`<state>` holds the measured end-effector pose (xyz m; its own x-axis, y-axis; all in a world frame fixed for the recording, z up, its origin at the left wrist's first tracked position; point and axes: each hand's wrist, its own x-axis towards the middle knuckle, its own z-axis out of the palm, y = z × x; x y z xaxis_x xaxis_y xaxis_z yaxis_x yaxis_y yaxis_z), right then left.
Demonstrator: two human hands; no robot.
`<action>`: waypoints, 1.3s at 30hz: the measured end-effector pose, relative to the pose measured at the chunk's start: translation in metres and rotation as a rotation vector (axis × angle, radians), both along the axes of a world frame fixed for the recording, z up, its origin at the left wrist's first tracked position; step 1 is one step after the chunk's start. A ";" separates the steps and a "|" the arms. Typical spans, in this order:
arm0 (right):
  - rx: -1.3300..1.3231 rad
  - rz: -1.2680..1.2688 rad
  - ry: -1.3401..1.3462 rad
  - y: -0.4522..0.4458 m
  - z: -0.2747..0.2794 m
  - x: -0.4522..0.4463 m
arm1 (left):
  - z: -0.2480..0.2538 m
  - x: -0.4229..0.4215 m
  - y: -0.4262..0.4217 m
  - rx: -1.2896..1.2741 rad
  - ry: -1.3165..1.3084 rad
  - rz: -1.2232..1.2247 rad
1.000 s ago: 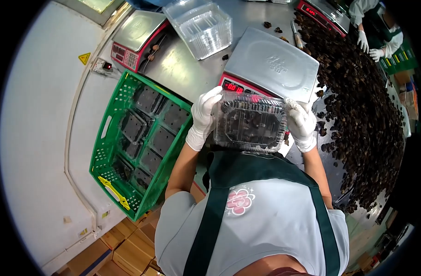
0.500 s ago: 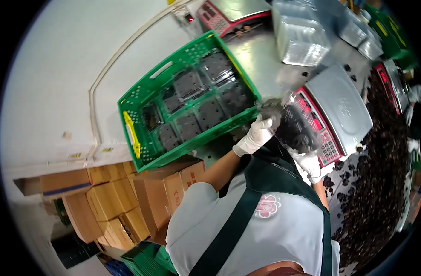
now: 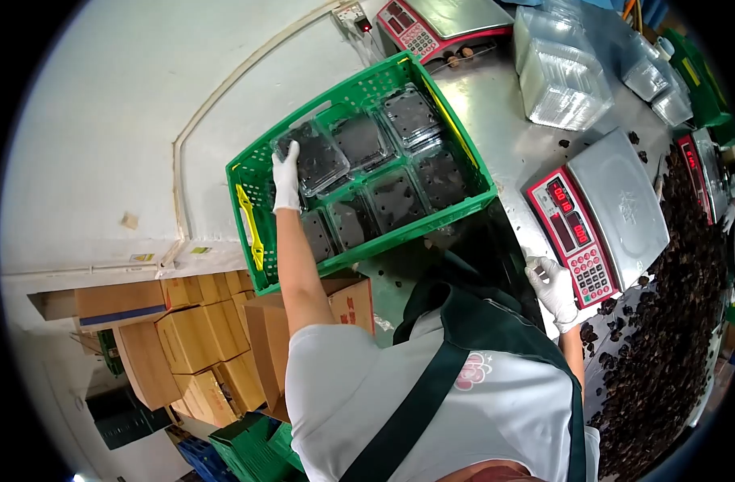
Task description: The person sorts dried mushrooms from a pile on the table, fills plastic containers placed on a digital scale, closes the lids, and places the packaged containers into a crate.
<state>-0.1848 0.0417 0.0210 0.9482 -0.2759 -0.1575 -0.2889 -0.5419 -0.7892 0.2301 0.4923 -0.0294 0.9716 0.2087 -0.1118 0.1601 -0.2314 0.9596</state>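
My left hand [image 3: 286, 180], in a white glove, grips the edge of a clear plastic box [image 3: 323, 158] filled with dark pieces, thumb on its top. That box sits inside the green crate [image 3: 367, 250], over the upper left of the rows and partly covering what is below. Similar filled boxes [image 3: 396, 195] lie side by side in the crate. Beside the keypad of a red and grey weighing scale [image 3: 620, 201], my gloved right hand [image 3: 554, 293] hangs with loosely bent, parted fingers and nothing visible in them. The scale's platform is bare and its red display is lit.
Stacks of clear plastic containers [image 3: 567, 84] stand at the back, near another scale [image 3: 456, 20]. Dark loose pieces [image 3: 665, 321] cover the table's right side. Cardboard boxes [image 3: 199, 333] are piled at the left. A further scale [image 3: 697, 173] stands at the far right.
My left hand has carried the plastic box from in front of the scale, leftwards into the crate. My right hand has let go of it and stays near the scale.
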 end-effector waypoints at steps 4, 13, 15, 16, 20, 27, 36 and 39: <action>-0.128 -0.020 0.037 -0.002 -0.005 -0.010 | -0.023 -0.015 -0.047 0.922 0.548 -0.116; -0.142 -0.208 0.046 -0.009 -0.015 -0.048 | -0.034 0.009 -0.137 0.874 0.019 0.117; -0.162 -0.208 0.021 -0.008 -0.016 -0.056 | -0.006 0.010 -0.195 0.652 -0.338 -0.073; -0.162 -0.201 0.018 -0.008 -0.012 -0.059 | -0.003 0.015 -0.224 0.502 -0.558 -0.177; -0.182 -0.278 0.024 -0.002 0.003 -0.069 | 0.075 -0.032 -0.364 0.398 -1.006 -0.574; -0.203 -0.420 -0.012 0.001 0.001 -0.112 | 0.085 -0.063 -0.525 0.632 -1.337 -1.209; -0.137 -0.782 0.062 0.024 -0.017 -0.190 | 0.087 -0.059 -0.549 1.126 -0.931 -1.119; -0.141 -0.826 0.113 0.030 -0.019 -0.206 | 0.091 -0.038 -0.556 0.964 -0.794 -1.129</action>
<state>-0.3904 0.0719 0.0022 0.4135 -0.8978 -0.1515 -0.7090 -0.2132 -0.6722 0.1919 -0.0636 0.0612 0.4219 -0.8867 0.1892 -0.9037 -0.3947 0.1657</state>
